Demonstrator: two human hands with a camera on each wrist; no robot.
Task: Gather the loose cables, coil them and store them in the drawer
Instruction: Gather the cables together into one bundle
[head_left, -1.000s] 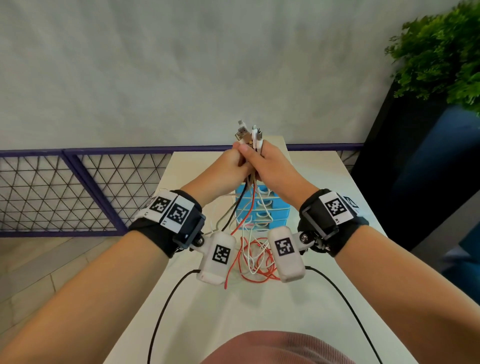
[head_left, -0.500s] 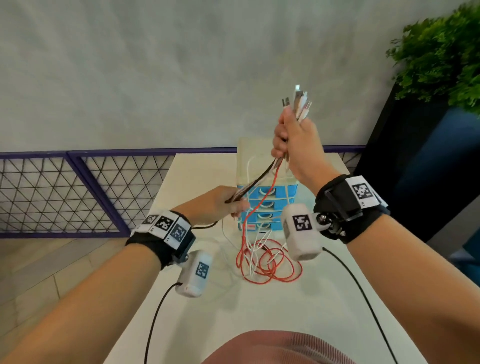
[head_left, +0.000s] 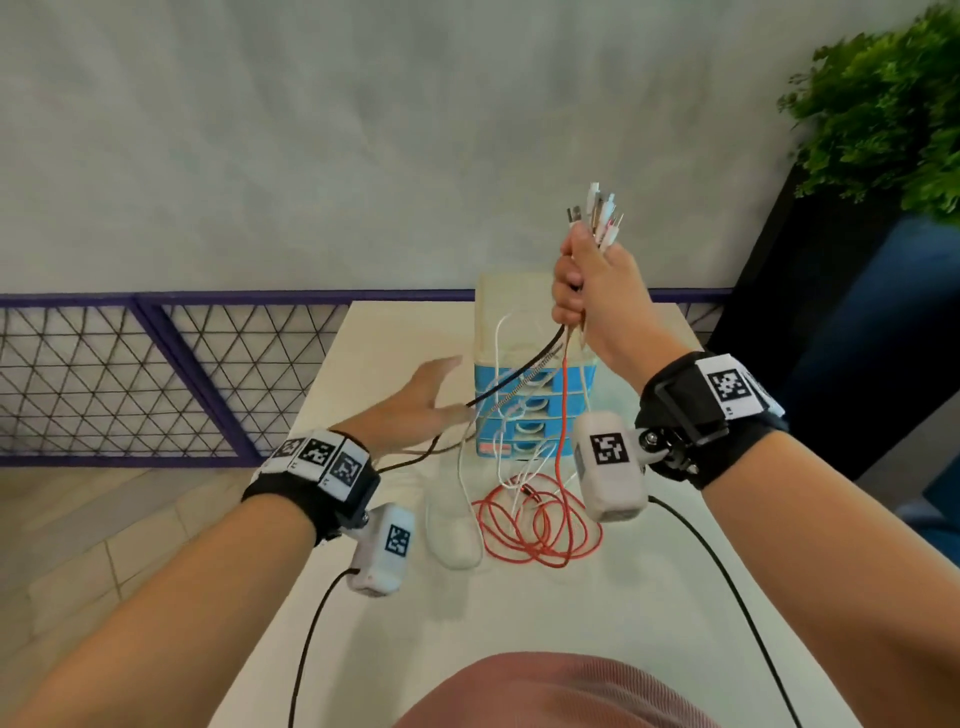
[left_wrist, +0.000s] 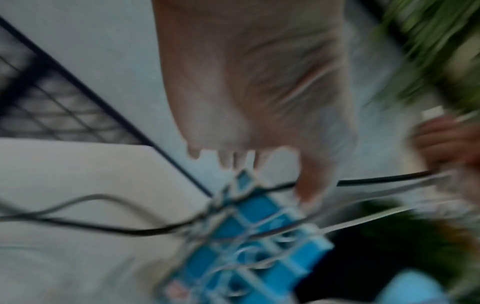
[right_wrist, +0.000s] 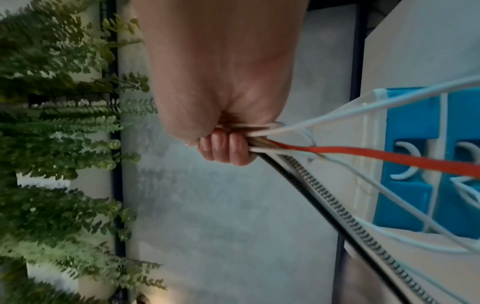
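My right hand (head_left: 577, 291) is raised above the table and grips a bundle of cables (head_left: 571, 353) just below their plug ends (head_left: 595, 213). The right wrist view shows its fingers (right_wrist: 226, 150) curled round white, red and black leads (right_wrist: 337, 151). The cables hang down in front of a small blue drawer unit (head_left: 524, 405), whose drawers are closed. A red cable (head_left: 540, 519) and a white cable (head_left: 457, 519) lie looped on the table. My left hand (head_left: 441, 395) is lower left with straight fingers, beside the black lead (head_left: 519, 374). The left wrist view is blurred.
The white table (head_left: 519, 623) is narrow, with a purple mesh railing (head_left: 156, 364) behind and to the left. A dark planter (head_left: 831, 312) with a green plant (head_left: 883, 119) stands at the right. Black sensor leads trail from both wrists toward me.
Both hands were together on the bundle. The right hand then lifted the plug ends while the left slid down the cables; the left hand has now let go and spread its fingers.
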